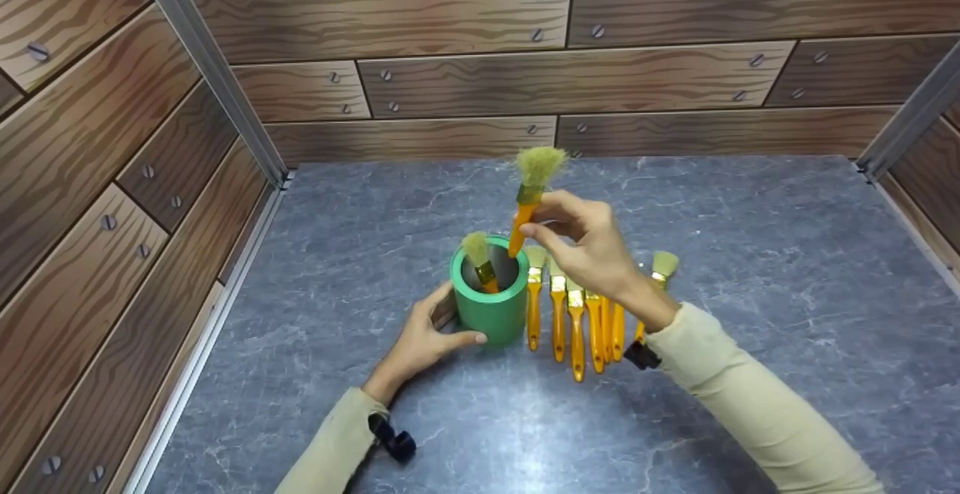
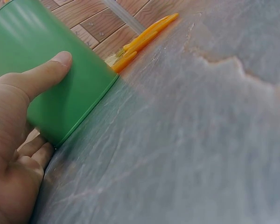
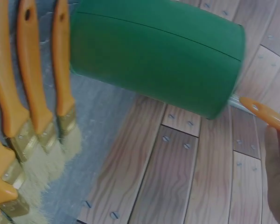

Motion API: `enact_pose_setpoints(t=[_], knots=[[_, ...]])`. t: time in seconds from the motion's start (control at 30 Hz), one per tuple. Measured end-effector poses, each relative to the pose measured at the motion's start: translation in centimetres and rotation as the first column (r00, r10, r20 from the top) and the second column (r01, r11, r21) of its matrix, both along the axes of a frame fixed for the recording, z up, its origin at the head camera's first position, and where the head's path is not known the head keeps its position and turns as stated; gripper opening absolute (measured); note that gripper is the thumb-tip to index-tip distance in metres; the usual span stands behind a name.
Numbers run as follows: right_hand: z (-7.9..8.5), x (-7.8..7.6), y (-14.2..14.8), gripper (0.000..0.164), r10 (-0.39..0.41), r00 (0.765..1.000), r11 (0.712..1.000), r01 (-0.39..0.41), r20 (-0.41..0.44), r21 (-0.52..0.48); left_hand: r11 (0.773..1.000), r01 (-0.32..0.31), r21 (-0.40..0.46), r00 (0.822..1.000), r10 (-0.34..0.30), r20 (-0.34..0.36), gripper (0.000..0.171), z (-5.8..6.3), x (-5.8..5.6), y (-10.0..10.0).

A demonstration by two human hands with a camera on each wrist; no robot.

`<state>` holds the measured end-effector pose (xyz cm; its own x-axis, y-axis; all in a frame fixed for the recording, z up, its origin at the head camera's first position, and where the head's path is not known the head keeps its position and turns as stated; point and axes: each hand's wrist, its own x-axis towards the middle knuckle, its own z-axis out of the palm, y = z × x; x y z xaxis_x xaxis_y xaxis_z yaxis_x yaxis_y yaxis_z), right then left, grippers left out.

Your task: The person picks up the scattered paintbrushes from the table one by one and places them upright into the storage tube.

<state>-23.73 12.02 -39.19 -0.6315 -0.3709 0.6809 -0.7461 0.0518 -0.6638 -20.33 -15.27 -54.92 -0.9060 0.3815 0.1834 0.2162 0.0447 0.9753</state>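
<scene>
A green can [image 1: 491, 318] stands upright on the table, and one paintbrush [image 1: 478, 258] leans inside it, bristles up. The left hand [image 1: 429, 335] holds the can low on its side; in the left wrist view its thumb [image 2: 49, 74] lies across the green wall. Above the can's right rim, the right hand [image 1: 589, 243] pinches a second paintbrush [image 1: 531, 194] by its orange handle, bristles upward. The handle's end is at the can's mouth. In the right wrist view only part of that handle [image 3: 266, 114] and of the hand shows.
Right of the can lie several paintbrushes [image 1: 576, 336] in a row, partly beneath the right forearm. One more brush [image 1: 664, 265] lies apart at the right. Wood-patterned walls [image 1: 450, 89] enclose the grey marbled table [image 1: 300, 291] at the back and sides.
</scene>
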Motion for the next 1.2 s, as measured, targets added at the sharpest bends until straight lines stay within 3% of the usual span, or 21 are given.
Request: enact_pose_setpoints(t=[0.17,0.4,1.2], knots=[[-1.4,-0.6,-0.8,0.025,-0.008,0.999,1.0,0.009,-0.043,0.023,1.0,-0.002,-0.003,1.0,0.002,0.01,0.098,0.0,0.1,0.0],[-2.5,-1.0,-1.4,0.022,-0.01,1.0,0.999,0.011,-0.025,0.046,1.0,-0.006,0.0,1.0,0.006,0.012,0.098,0.0,0.1,0.0],[-2.2,-0.9,-1.4,0.026,0.008,0.999,0.996,-0.011,0.035,0.088,1.0,-0.01,-0.002,1.0,0.01,0.01,0.099,0.2,0.0,0.0]])
